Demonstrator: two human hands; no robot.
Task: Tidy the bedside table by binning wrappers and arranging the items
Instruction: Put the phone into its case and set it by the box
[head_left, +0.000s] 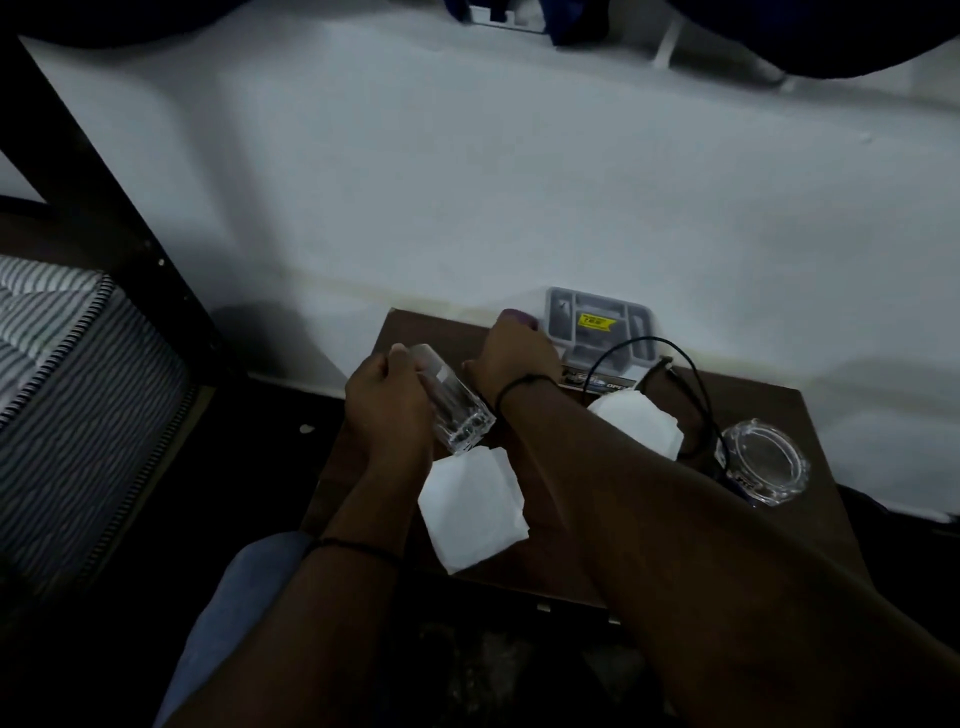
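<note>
Two white paper napkins (475, 512) are lying on the brown bench (779, 415), one near the front edge, the other (641, 423) further back beside a black cable (696, 395). The left hand (384, 400) is closing around a clear drinking glass (452, 405), tilting it above the front napkin, probably lifting it clear for rearranging. The right hand (514, 348) is reaching toward the grey organiser box (597, 327) against the wall; grip uncertain. Yellow label on box unreadable; "OPE" showing below. Glass ashtray (766, 462) sitting at right.
</note>
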